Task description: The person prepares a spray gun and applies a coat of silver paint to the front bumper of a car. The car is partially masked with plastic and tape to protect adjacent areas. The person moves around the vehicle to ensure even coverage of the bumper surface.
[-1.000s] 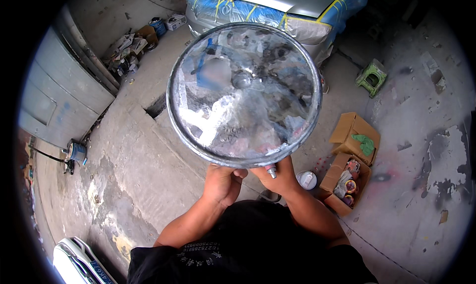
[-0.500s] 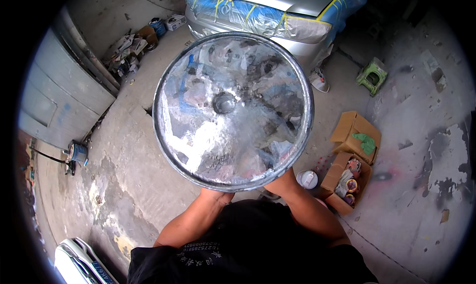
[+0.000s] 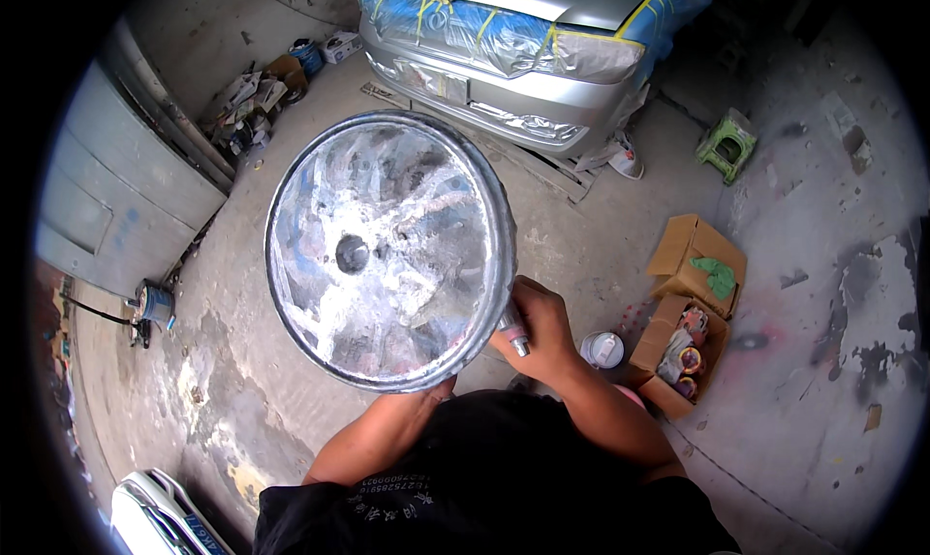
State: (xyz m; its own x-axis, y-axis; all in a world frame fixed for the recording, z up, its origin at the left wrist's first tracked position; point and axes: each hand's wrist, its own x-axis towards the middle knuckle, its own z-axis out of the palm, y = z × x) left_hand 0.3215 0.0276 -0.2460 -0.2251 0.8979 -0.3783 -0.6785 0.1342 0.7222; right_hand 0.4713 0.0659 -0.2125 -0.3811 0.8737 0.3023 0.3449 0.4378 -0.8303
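A round, paint-streaked metal lid [image 3: 417,255] with a raised rim and a small central hollow fills the middle of the view, close to my head. It looks like the top of a spray gun's cup. At its lower right edge, my right hand [image 3: 544,327] is closed around the spray gun [image 3: 518,334], whose silver end fitting pokes out beside my fingers. My left hand [image 3: 433,393] reaches up under the lid's lower edge. Its fingers are hidden behind the lid, so I cannot tell what they grip.
Ahead stands a silver car [image 3: 513,100] masked with blue film and yellow tape. To the right are a green stool [image 3: 727,148], opened cardboard boxes [image 3: 662,392] and a white tub [image 3: 603,350]. A metal door [image 3: 126,187] and a blue can [image 3: 153,300] are at left.
The lid has moved left and slightly down and has tilted, uncovering more of the car's bumper. My right hand and the gun's end fitting have come into view beside it.
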